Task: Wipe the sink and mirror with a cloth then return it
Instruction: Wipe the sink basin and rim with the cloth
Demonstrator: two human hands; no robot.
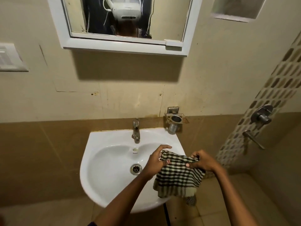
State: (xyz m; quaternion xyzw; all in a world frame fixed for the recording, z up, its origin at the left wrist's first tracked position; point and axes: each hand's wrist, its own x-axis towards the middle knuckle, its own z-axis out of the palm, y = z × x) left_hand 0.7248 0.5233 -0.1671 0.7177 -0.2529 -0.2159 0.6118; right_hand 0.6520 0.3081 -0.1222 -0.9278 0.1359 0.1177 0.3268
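A checked cloth (178,176), cream with dark stripes, hangs over the right side of the white sink (104,168). My left hand (157,162) grips its upper left corner above the basin. My right hand (202,161) pinches the upper right corner just past the sink's right rim. The cloth droops between and below both hands. The white-framed mirror (171,18) hangs on the wall above, out of reach of both hands, and reflects a head-worn camera.
A chrome tap (136,130) stands at the sink's back, and a drain (136,168) sits in the basin. A metal holder (174,120) is fixed to the wall at the right. Shower valves (260,116) stick out further right. A switch plate (11,57) is on the left wall.
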